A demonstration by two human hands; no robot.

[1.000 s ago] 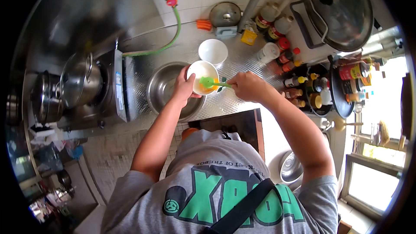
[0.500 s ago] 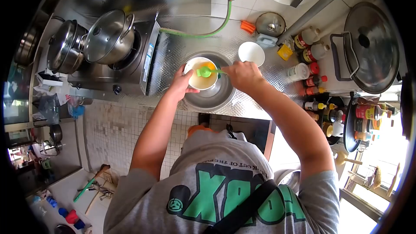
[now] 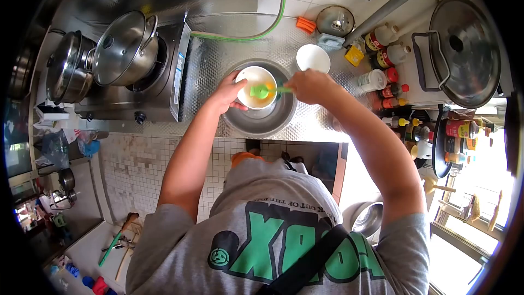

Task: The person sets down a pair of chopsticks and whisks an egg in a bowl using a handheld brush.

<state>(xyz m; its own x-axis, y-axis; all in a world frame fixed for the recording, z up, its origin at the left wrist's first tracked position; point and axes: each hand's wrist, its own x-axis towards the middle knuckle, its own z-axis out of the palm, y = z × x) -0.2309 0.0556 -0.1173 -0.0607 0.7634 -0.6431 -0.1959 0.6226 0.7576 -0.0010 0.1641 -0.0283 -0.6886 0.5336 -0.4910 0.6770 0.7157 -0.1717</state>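
Observation:
My left hand (image 3: 228,92) grips the side of a white bowl (image 3: 244,83), fingers wrapped around its left edge. The bowl is held over a round metal basin (image 3: 284,116) on the counter. In it are pale liquid and an orange-yellow egg yolk (image 3: 269,86). My right hand (image 3: 310,86) is closed on the handle of a green plastic tool that looks like an egg separator (image 3: 261,92). Its broad head is inside the bowl, beside the yolk. A second white bowl (image 3: 313,58) stands just beyond my right hand.
Left of the basin is a gas stove (image 3: 169,84) with a lidded pot (image 3: 124,49). A green hose (image 3: 240,37) runs along the back. Sauce bottles (image 3: 394,54) and a large lid (image 3: 464,52) line the right side. An orange object (image 3: 306,24) lies near a small lid (image 3: 335,20).
The whole view has shifted slightly. The green tool's head has turned and moved a little to the right within the bowl. Both hands keep their hold.

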